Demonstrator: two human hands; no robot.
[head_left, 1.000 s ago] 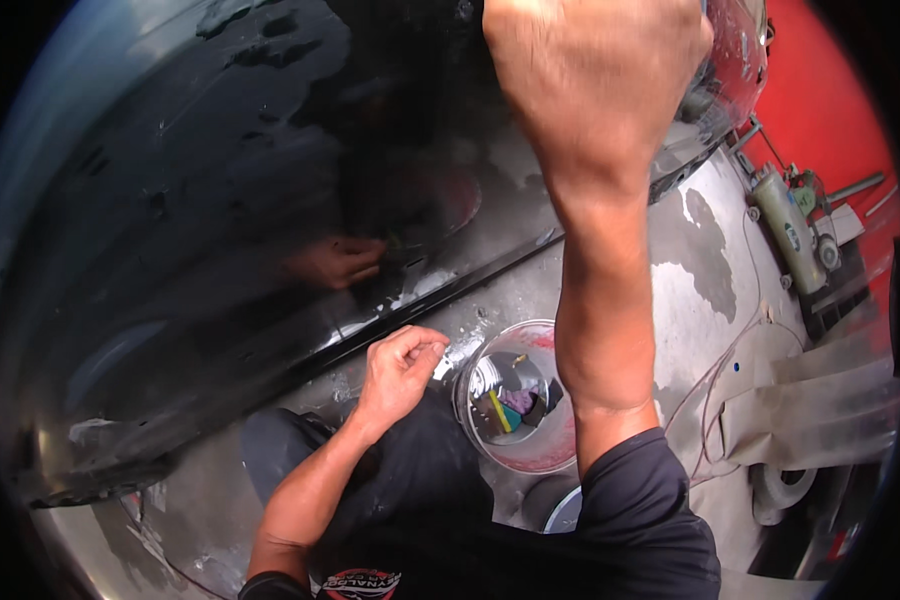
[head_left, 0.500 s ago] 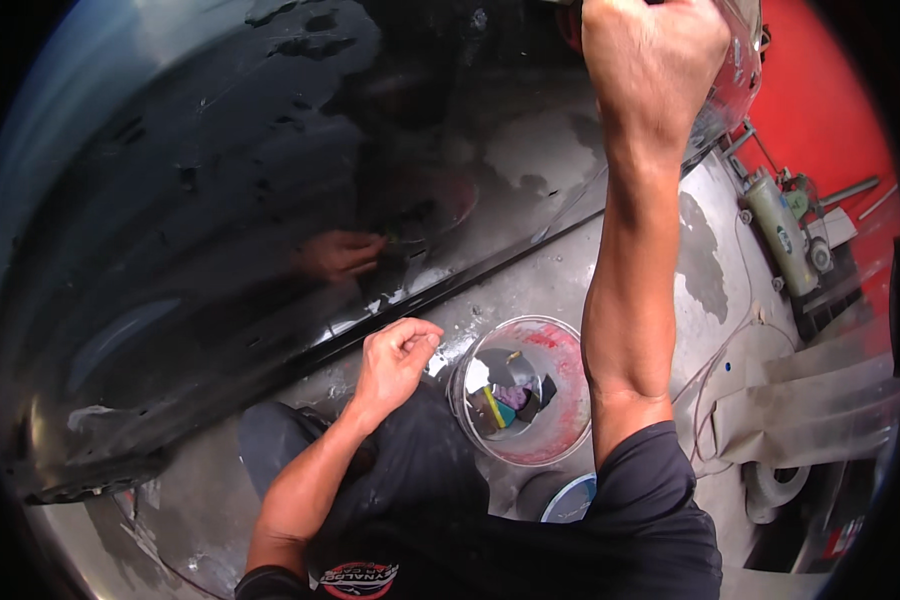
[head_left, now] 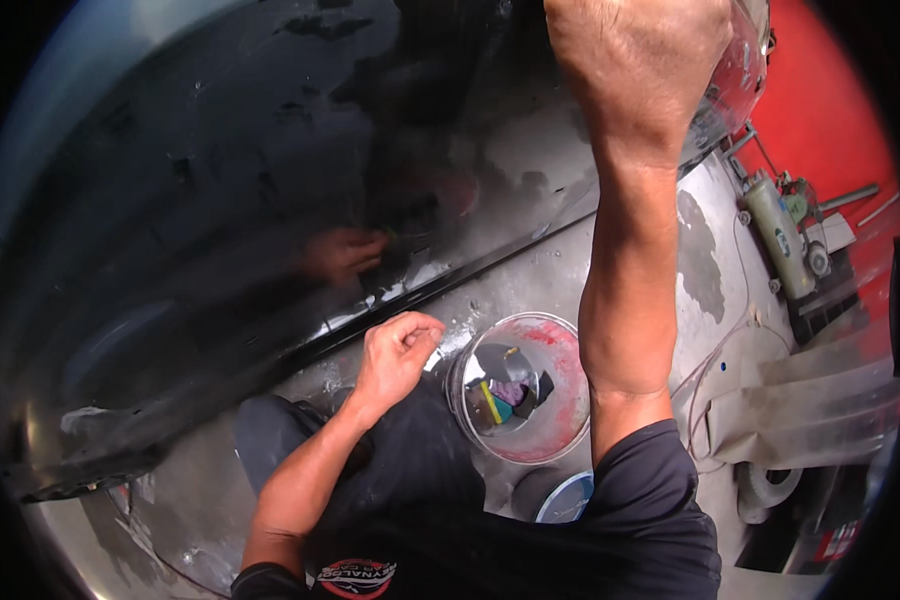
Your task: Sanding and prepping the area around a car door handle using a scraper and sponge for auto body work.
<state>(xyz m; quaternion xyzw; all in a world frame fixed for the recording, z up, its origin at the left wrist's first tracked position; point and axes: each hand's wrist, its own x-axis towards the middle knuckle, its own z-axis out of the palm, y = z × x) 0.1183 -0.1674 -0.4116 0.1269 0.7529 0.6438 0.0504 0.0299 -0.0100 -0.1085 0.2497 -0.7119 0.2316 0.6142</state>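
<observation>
My left hand (head_left: 398, 355) is closed near my bent knee, thumb and fingers curled together beside the lower edge of a dark, glossy car body panel (head_left: 220, 200). Whatever those fingers may hold is hidden. Stretched far forward, my right hand (head_left: 642, 70) is over the panel's far right part, back of the hand up. Its fingers lie beyond the top edge of the view. Wet-looking patches and streaks mark the panel, which mirrors a hand. Between my arms stands a clear-walled bucket (head_left: 562, 400) with red smears, holding a yellow-and-green sponge (head_left: 495, 402) and a purplish cloth-like piece (head_left: 511, 394).
A second, blue-rimmed container (head_left: 567, 498) stands close to my right side. Farther right are a greenish cylindrical tank with wheels (head_left: 778, 235), a thin hose (head_left: 705, 385) on the stained concrete floor, and translucent sheeting (head_left: 810, 425). Behind them rises a red surface (head_left: 840, 90).
My right hand has shifted slightly left and appears larger, its fingers now out of view. The left hand stays nearly in place.
</observation>
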